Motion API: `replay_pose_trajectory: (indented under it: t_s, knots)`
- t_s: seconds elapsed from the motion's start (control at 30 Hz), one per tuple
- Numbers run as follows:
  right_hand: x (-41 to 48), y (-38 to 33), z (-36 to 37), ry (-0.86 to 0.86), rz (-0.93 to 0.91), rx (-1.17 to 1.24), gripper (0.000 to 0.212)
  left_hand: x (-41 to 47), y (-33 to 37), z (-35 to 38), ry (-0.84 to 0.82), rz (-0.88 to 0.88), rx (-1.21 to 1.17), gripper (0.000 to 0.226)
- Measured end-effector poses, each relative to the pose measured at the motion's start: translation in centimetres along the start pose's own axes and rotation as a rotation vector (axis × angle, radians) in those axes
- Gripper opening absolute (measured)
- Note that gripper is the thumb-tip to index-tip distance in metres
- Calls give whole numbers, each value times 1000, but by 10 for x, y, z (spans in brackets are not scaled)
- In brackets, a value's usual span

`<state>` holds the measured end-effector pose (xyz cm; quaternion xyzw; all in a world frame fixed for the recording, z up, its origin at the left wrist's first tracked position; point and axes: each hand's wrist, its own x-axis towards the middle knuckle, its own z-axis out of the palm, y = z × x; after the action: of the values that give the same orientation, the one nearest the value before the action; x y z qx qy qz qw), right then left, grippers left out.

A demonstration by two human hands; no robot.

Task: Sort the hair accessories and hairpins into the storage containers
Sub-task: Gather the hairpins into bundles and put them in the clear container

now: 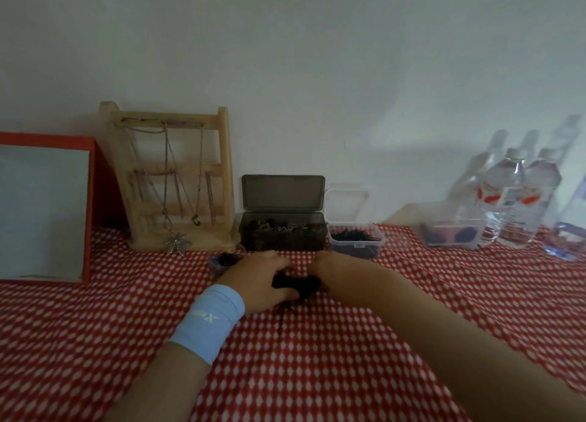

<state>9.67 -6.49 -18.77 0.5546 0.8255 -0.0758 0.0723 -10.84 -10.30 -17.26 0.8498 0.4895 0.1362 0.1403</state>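
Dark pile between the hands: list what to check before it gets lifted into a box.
1. Hold of the left hand on the dark pile: ok, fingers and thumb curl round it.
2. Hold of the right hand on the pile: cannot tell, its fingers are hidden.
3. The dark box stands open: ok.
4. The clear box stands open: ok.
5. Whole pile gathered: not ok, a stray dark piece lies on the cloth, nearer the person.
6. Pins or ties in the pile, to choose the box: cannot tell, too blurred.
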Motion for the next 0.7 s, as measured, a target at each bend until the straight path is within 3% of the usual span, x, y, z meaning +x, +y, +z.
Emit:
replay_pose_trajectory:
  t_s: [0.1, 0.2, 0.37, 0.5, 0.6, 0.7]
  knots:
    - [-26, 7, -6, 47, -8, 23, 49, -2, 3, 1, 7, 20, 60, 36]
    - [-48, 8, -20, 35, -19, 81, 38, -5, 2, 2, 37, 5, 49, 48]
    - [-64, 15, -37, 47, -43, 249, 39, -4, 9, -2, 86, 9, -34, 59]
    - [-65, 19, -46, 7, -87, 485, 31, -4, 23, -6, 171, -39, -279, 38]
    - [-67, 22, -47, -27, -134, 615, 25, -3, 28, -7, 263, -49, -308, 14]
    - [-66, 26, -44, -132, -133, 848, 21, -2, 27, -13, 294, -68, -321, 14]
